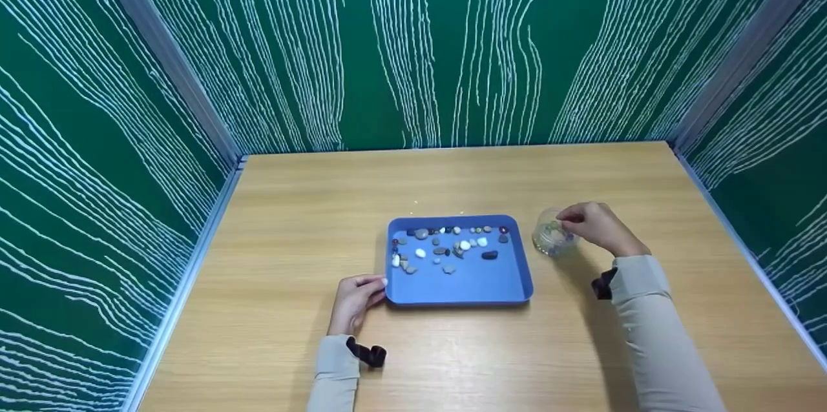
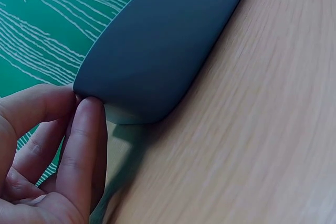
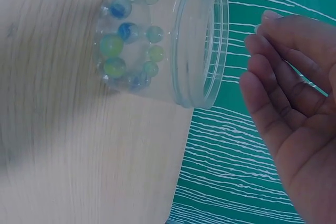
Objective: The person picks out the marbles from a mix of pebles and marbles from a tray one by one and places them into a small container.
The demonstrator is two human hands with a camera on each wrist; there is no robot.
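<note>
In the head view a blue tray [image 1: 497,286] lies on the table, with pebbles and beads spread over its floor, such as a dark pebble [image 1: 490,255]. My left hand [image 1: 355,299] pinches the tray's near left corner between thumb and fingers, seen close in the left wrist view. Right of the tray stands a clear jar [image 3: 163,85], its mouth uncovered, with blue, green and clear marbles [image 3: 111,45] at the bottom. Above that mouth is my right hand [image 1: 601,228], thumb and forefinger together. A small glassy bit, apparently a marble [image 3: 257,29], shows at these fingertips, mostly hidden.
The wooden table [image 1: 310,199] reaches back to green panels [image 1: 446,44] with white wavy lines, which also stand at both sides. A few tiny pale specks [image 1: 416,202] lie on the wood behind the tray.
</note>
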